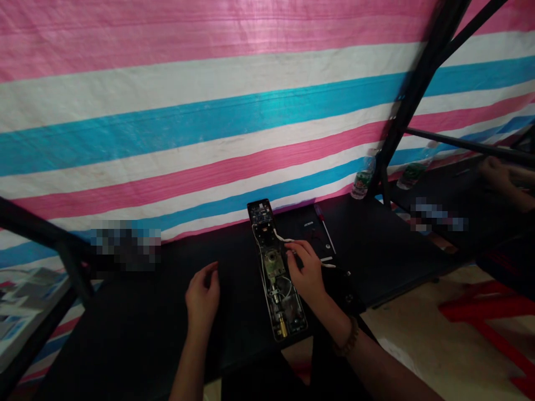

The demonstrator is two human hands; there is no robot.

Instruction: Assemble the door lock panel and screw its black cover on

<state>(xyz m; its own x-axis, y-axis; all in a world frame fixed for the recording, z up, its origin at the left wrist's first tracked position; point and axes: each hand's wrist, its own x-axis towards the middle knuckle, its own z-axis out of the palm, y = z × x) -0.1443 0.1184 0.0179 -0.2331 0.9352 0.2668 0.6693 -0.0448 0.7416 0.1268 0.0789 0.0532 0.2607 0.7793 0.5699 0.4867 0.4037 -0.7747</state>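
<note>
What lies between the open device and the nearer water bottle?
In the head view, a screwdriver and a small pale piece lie between the open device and the nearer water bottle.

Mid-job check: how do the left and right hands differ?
The right hand is at the white cable beside the opened device; the left hand is apart from both, over the black table. The right hand has a bracelet at its wrist; the left hand has none. Both have bent fingers; any grip on the cable is unclear.

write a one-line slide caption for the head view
Right hand at a white cable running from an opened, narrow device on a black table; left hand empty, apart from it.
</note>
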